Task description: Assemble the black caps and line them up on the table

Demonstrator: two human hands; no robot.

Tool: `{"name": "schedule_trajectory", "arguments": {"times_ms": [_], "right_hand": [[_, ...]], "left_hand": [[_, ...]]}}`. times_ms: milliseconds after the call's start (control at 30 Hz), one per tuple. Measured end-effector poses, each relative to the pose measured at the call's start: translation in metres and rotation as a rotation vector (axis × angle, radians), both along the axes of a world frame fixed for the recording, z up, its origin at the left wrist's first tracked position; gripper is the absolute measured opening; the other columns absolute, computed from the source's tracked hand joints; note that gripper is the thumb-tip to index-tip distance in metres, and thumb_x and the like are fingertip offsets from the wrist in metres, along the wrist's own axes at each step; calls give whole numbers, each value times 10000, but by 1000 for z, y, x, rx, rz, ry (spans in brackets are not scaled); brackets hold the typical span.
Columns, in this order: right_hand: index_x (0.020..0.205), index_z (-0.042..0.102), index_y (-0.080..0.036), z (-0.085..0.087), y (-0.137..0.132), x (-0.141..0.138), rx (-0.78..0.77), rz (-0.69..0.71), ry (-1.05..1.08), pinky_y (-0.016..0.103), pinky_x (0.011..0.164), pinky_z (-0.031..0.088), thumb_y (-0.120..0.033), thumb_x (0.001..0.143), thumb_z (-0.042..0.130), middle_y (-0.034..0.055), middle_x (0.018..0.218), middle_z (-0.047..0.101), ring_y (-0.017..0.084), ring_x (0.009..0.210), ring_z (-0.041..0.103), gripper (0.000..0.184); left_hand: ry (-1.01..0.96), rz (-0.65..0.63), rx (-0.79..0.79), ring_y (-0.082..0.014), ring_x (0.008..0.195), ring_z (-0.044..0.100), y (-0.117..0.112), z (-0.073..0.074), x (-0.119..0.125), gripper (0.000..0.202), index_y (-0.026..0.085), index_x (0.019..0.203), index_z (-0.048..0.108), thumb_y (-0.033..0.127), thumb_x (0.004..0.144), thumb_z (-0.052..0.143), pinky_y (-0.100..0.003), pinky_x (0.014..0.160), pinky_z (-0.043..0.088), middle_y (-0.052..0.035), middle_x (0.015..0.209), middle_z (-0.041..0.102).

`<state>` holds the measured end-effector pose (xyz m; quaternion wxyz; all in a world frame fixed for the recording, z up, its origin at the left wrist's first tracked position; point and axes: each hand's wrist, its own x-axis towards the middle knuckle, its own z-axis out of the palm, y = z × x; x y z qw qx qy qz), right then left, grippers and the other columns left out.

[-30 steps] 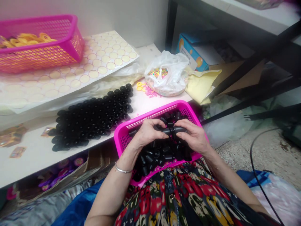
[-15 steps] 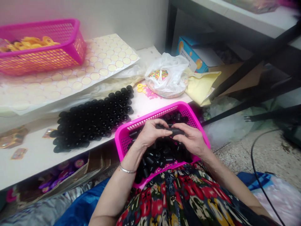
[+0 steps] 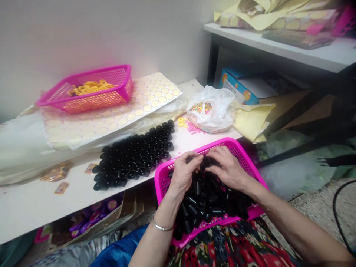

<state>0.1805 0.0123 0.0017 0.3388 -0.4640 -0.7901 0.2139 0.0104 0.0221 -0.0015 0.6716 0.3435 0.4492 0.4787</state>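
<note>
My left hand (image 3: 184, 172) is closed, thumb and fingers pinched at a small black plastic cylinder (image 3: 206, 162) that is partly hidden between the hands. From the other side my right hand (image 3: 227, 168) grips at the same dark piece with bent fingers. Both hands are over a pink plastic basket (image 3: 160, 187) filled with loose black cylinders (image 3: 198, 202). To the left on the white table, many black round pieces (image 3: 133, 154) stand packed together in slanting rows.
Behind the rows lies a sheet of round stickers (image 3: 155, 91) under a pink basket (image 3: 102, 102) of yellow pieces. A white plastic bag (image 3: 219, 111) of coloured beads sits beside scattered pink beads (image 3: 194, 128). A blue box (image 3: 239, 87) and a shelf (image 3: 278, 46) are at right.
The view has shifted, so everything appears lower and further right. My hands have drawn closer together, and the black cylinder between them is now more hidden.
</note>
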Motion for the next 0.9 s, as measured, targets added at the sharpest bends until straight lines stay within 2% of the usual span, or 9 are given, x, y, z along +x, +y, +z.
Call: {"name": "schedule_trajectory", "arguments": {"times_ms": [67, 167, 267, 333, 400, 533, 667, 800, 900], "right_hand": [[978, 632, -209, 4, 30, -12, 28, -78, 7, 423, 821, 433, -184, 766, 656, 84, 975, 618, 254, 941, 497, 215], [888, 652, -196, 3, 83, -39, -106, -84, -21, 380, 869, 416, -192, 714, 693, 53, 950, 632, 229, 973, 522, 178], [871, 671, -179, -5, 133, -69, -274, -75, -103, 294, 749, 440, -226, 700, 698, 34, 864, 656, 188, 845, 584, 179], [858, 680, -166, -12, 157, -85, -289, -106, -139, 281, 712, 433, -228, 696, 693, 46, 837, 663, 192, 821, 596, 175], [859, 686, -157, -17, 174, -96, -284, -158, -169, 288, 729, 428, -230, 693, 687, 74, 895, 666, 215, 876, 594, 182], [875, 690, -150, -24, 185, -106, -300, -188, -202, 270, 712, 432, -246, 713, 663, 94, 963, 670, 218, 886, 606, 190], [852, 682, -150, -30, 185, -107, -346, -163, -223, 239, 665, 431, -219, 724, 645, 67, 859, 695, 194, 815, 629, 150], [916, 655, -143, -34, 187, -107, -363, -187, -240, 256, 675, 429, -256, 760, 609, 97, 908, 698, 214, 848, 635, 198], [955, 632, -134, -34, 189, -107, -370, -200, -253, 273, 683, 429, -258, 761, 601, 123, 941, 693, 234, 870, 631, 232]], "left_hand": [[-87, 27, -5, -60, 538, 485, 2, 10, -13, 233, 142, 847, 636, 283, 688, 731, -198, 518, 356, 12, 706, 617], [-131, 49, -6, -94, 712, 560, 1, 15, -31, 274, 159, 955, 628, 210, 694, 692, -202, 646, 421, -11, 834, 642], [-57, 101, 55, -141, 887, 571, 0, 11, -44, 403, 182, 1035, 610, 177, 649, 726, -239, 774, 439, -30, 932, 647], [44, 154, 126, -163, 946, 560, 2, 5, -50, 450, 189, 1034, 621, 183, 610, 770, -260, 809, 437, -39, 977, 634], [162, 219, 217, -185, 1004, 543, 8, 1, -55, 404, 176, 934, 661, 190, 558, 810, -272, 842, 434, -50, 1016, 604], [438, 265, 401, -189, 952, 546, 33, -2, -69, 300, 174, 786, 693, 193, 516, 821, -286, 807, 452, -46, 996, 568], [810, 186, 476, -175, 827, 540, 71, -5, -77, 309, 202, 801, 716, 139, 508, 792, -307, 770, 446, -15, 832, 625], [772, 61, 365, -131, 645, 550, 100, -12, -73, 325, 168, 857, 704, 107, 538, 718, -262, 654, 455, 23, 686, 613], [736, -10, 287, -113, 574, 535, 108, -13, -69, 334, 148, 862, 696, 93, 532, 685, -230, 586, 437, 43, 621, 597]]}}
